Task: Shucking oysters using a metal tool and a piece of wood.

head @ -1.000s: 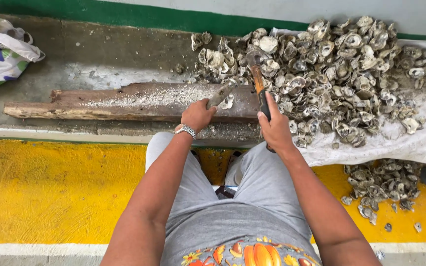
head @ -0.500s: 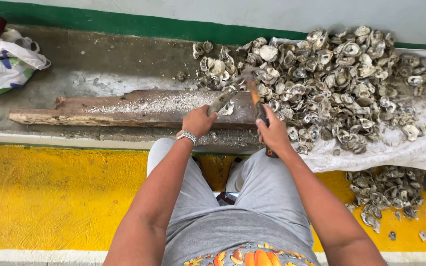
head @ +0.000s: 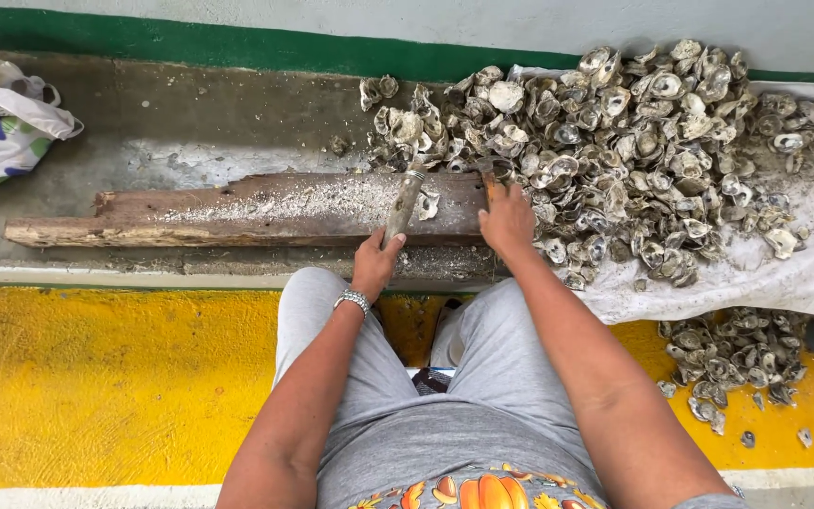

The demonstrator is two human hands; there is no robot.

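Observation:
My left hand (head: 375, 264) grips the lower end of a wooden-handled tool (head: 403, 203) that slants up across a worn wooden plank (head: 237, 212). One oyster shell (head: 427, 204) lies on the plank beside the tool's handle. My right hand (head: 507, 219) is stretched to the near edge of a big pile of oysters (head: 633, 141), knuckles up, fingers curled over a shell there. What lies under the fingers is hidden. A metal watch sits on my left wrist.
The pile lies on a white cloth (head: 784, 273) over a concrete ledge (head: 190, 132). More shells (head: 737, 353) lie on the yellow floor (head: 96, 377) at the right. A printed plastic bag (head: 2, 127) sits far left. My knees are under the ledge.
The tool that my right hand held is now in my left hand. My right hand has moved up to the edge of the oyster pile. The view has shifted slightly.

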